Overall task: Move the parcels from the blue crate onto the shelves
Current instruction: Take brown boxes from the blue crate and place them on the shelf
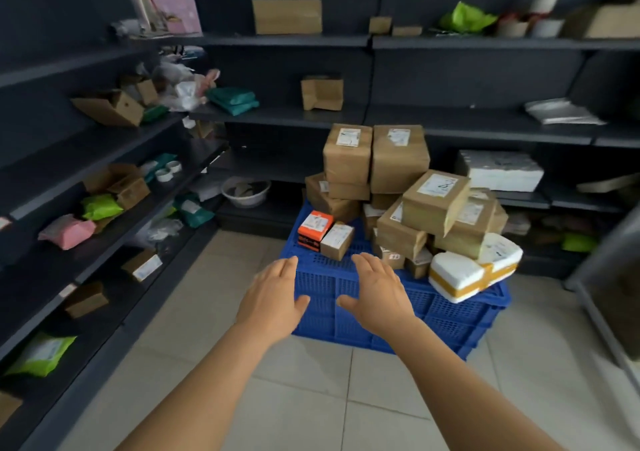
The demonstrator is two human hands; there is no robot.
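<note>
A blue crate (446,308) stands on the tiled floor, piled high with several brown parcels (398,157). A small orange-and-white box (314,229) and a small brown box (336,240) sit at its near left corner. Two white foam parcels (460,275) with yellow tape lie on its right rim. My left hand (273,298) and my right hand (377,289) reach out side by side in front of the crate's near wall, fingers straight and spread, holding nothing. Both hover just short of the small boxes.
Dark shelves (277,116) run along the left wall and the back wall, holding scattered cardboard boxes, green, pink and teal mailer bags (233,98) and a white bowl (246,192). A grey frame (595,277) stands at the right.
</note>
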